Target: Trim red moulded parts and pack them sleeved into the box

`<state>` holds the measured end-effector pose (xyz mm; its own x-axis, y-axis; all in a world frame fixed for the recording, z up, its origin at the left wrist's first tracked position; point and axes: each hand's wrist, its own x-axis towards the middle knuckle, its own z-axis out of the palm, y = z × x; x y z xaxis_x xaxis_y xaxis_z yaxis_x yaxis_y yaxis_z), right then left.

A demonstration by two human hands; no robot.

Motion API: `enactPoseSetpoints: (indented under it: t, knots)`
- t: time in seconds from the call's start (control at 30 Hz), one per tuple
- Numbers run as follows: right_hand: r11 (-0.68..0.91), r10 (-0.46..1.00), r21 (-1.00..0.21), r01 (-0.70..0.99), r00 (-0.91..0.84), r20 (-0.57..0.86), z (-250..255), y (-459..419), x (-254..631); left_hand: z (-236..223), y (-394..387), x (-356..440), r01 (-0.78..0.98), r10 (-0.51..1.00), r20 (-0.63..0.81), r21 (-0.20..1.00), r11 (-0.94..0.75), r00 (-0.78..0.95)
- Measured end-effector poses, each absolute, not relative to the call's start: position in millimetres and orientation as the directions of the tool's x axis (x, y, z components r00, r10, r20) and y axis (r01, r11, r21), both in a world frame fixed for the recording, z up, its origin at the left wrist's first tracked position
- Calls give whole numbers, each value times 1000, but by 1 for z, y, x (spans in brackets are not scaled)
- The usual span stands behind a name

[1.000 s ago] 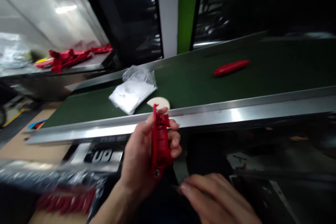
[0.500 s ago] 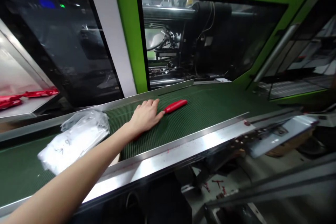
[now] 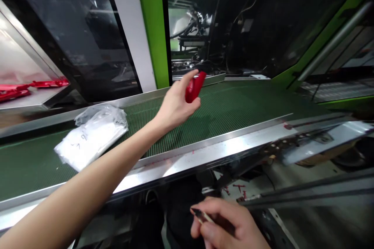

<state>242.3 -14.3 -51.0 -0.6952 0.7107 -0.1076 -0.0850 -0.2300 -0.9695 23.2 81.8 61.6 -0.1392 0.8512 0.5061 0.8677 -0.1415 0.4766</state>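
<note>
My left hand [image 3: 177, 105] is closed around a red plastic part [image 3: 196, 87], raised a little above the green ribbed conveyor belt [image 3: 233, 105]. Part of the red piece is hidden by my fingers, so its full shape cannot be made out. Low in the view, in front of the conveyor, my right hand [image 3: 230, 220] pinches a slim light-coloured tool with a dark pointed tip [image 3: 200, 214]. The rest of that tool lies hidden in the palm. To the left of my left hand, a clear plastic bag with white contents [image 3: 90, 136] rests on the belt.
Metal side rails [image 3: 210, 146] border the belt. Behind it stands a green machine frame [image 3: 152, 27] with dark windows. Red parts [image 3: 17, 90] lie on a metal ledge at far left. Small red scraps [image 3: 239, 187] are on the floor, beside a metal bar at lower right.
My left hand has picked the red part up off the belt. My right hand has come into view from below with the slim tool. The camera has tilted down.
</note>
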Motion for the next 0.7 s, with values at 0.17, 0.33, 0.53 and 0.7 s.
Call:
enactPoseSetpoints:
  t: [0.17,0.33,0.53,0.7]
  knots:
    - [-257,828,-962,-89,-534,-172,-69,-5,225,67,-46,40,315,697,421,905,-285,-580]
    - [46,800,-996,70,-599,-5,-52,-35,238,29,-137,74,-390,663,-338,918,75,-668]
    - [700,448,-714,33,-798,403,-14,-55,230,5,-179,108,-777,695,-572,628,29,-436]
    - [864,183,-489,-122,-828,530,-5,-63,213,-1,-204,111,-820,722,-554,571,-33,-415]
